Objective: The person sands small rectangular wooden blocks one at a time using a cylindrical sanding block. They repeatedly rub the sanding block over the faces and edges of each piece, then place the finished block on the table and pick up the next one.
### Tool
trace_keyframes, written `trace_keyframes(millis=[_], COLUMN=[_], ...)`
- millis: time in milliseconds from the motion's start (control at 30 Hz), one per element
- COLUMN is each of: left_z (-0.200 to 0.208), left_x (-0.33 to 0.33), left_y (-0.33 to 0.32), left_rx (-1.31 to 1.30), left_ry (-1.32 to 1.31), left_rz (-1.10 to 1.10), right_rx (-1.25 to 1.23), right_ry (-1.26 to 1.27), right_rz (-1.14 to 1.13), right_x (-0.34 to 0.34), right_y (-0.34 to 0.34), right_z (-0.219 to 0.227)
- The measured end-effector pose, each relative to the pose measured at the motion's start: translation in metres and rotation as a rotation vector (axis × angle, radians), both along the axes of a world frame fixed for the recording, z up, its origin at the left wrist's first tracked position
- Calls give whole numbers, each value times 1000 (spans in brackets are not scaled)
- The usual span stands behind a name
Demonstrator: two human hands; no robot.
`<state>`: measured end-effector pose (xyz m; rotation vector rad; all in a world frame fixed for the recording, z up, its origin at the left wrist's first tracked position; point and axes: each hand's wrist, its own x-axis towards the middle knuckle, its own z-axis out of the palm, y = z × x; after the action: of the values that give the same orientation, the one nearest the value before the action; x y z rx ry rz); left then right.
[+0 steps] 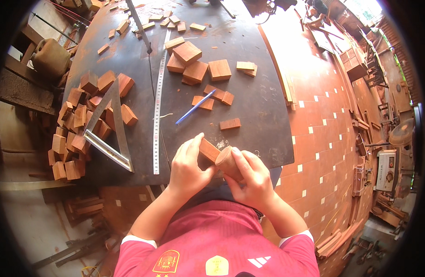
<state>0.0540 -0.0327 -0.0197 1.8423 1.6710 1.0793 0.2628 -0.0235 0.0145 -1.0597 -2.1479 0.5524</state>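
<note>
Close to the table's near edge, my left hand is closed around a small reddish-brown wooden block. My right hand grips a round-faced wooden piece, whose rim meets the end of the block; its far part is hidden by my fingers. Beyond them a single small block lies on the dark table. A blue pen rests across another flat block.
A measuring strip runs along the table beside a thin slit with an upright blade. Left of it, a metal triangle square leans on a pile of blocks. Larger blocks are stacked farther off. A person is far right.
</note>
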Motion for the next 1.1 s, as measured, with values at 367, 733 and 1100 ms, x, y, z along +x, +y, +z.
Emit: trace_keyframes(millis=[367,733,1100], left_z=[-10,-8,-7], left_x=[4,5,5], left_y=[-3,-3,-4], left_rx=[70,69,50], left_ry=[-6,41,48], left_rz=[40,45,49], right_rx=[-43,25,1], right_ry=[84,104,108], right_rz=[110,-49,-94], right_x=[-5,5,1], right_y=[-12,-7,-1], right_z=[4,2,-12])
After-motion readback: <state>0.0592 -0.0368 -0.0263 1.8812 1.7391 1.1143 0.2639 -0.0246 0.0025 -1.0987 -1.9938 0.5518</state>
